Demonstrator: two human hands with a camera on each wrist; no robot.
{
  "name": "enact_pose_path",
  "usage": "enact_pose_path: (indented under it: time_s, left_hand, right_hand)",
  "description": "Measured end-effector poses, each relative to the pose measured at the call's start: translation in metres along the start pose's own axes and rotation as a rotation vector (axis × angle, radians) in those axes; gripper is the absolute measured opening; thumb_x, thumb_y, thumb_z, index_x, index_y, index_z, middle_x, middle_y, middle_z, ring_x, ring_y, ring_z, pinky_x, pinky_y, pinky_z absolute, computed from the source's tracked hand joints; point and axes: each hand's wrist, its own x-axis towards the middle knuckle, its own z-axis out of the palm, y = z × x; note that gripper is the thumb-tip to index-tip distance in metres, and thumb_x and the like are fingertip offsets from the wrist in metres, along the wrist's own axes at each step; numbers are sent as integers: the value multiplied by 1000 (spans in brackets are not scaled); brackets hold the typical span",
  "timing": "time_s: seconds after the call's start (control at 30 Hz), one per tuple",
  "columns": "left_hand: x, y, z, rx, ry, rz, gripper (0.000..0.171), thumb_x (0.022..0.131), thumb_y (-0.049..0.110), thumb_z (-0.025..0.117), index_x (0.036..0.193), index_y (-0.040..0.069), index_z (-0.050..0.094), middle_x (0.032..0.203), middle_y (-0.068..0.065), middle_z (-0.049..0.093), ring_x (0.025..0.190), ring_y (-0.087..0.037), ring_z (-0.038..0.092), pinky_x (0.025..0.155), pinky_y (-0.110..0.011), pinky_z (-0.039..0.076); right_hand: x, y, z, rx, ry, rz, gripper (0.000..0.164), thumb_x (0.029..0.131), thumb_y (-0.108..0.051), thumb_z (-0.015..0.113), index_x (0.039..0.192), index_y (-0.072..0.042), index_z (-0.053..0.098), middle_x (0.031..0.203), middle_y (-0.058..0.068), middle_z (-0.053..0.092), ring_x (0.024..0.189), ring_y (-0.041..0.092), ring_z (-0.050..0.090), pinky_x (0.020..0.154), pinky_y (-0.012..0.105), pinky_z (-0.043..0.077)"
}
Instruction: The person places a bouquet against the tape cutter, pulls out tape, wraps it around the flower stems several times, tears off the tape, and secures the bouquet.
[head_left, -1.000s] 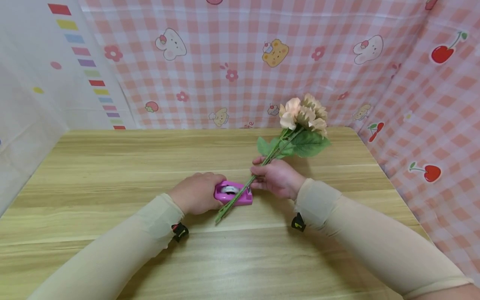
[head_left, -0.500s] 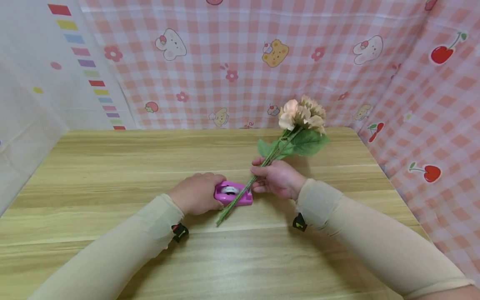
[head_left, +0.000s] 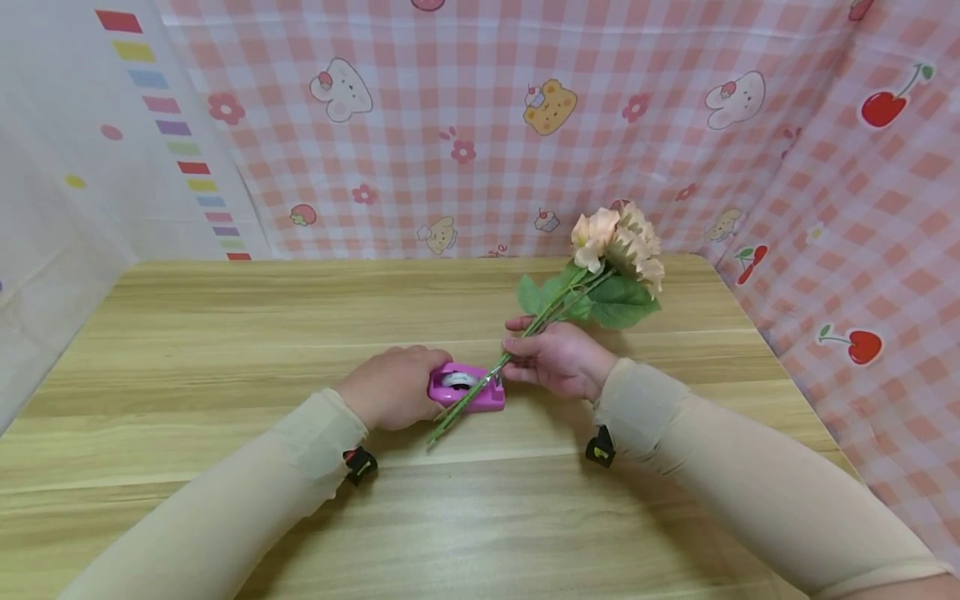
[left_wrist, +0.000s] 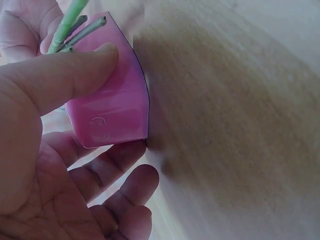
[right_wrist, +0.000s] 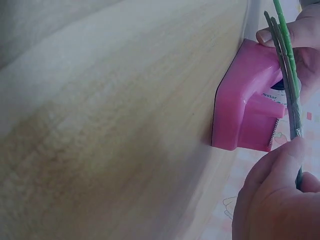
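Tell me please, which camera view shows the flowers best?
The head view, because it shows the flowers together with their leaves and stems. The left wrist and right wrist views show only lower parts of the stems.

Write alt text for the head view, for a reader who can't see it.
A right hand holds flowers slantwise, stems crossing over a pink tape dispenser that the left hand grips on a wooden table. A pink checked cloth hangs behind.

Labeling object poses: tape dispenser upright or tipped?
Upright: the pink tape dispenser sits base-down on the table, its tape roll showing from above; the left hand grips its end.
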Motion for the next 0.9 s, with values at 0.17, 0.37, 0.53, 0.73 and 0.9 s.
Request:
enact_pose_path:
  time_s: [0.17,0.37,0.53,0.73,0.9]
  left_hand:
    - [1,1,0,-1,5,2,47,94,37,76,136,19,63,114,0,67,99,-21,61,95,-43,52]
    - [0,1,-1,-6,2,1,45,94,36,77,134,19,64,111,1,67,96,-21,60,93,-43,52]
    - [0,1,-1,-6,2,4,43,94,36,77,131,20,64,108,1,66,94,-21,60,91,-42,52]
    - [1,0,-1,-1,4,12,40,94,35,77,129,19,65,106,1,65,93,-21,59,90,-42,51]
    - [0,1,-2,-1,0,6,46,94,35,77,135,18,63,112,0,67,97,-22,60,94,-43,52]
  right_hand:
    - [0,2,0,34,16,-6,59,105,3,55,158,-2,29,89,4,62,77,15,68,81,28,64]
    - [-1,3,1,66,24,-30,61,104,5,55,158,-3,28,87,3,61,74,13,68,78,25,64]
    - [-1,2,1,65,39,-13,61,104,6,55,158,-4,29,88,3,59,74,13,67,79,26,64]
    - [0,0,3,64,33,18,59,104,6,53,158,-5,29,88,4,56,76,15,65,81,27,64]
    - [1,-1,1,72,17,32,60,105,6,52,158,-6,28,85,5,56,76,15,63,80,28,64]
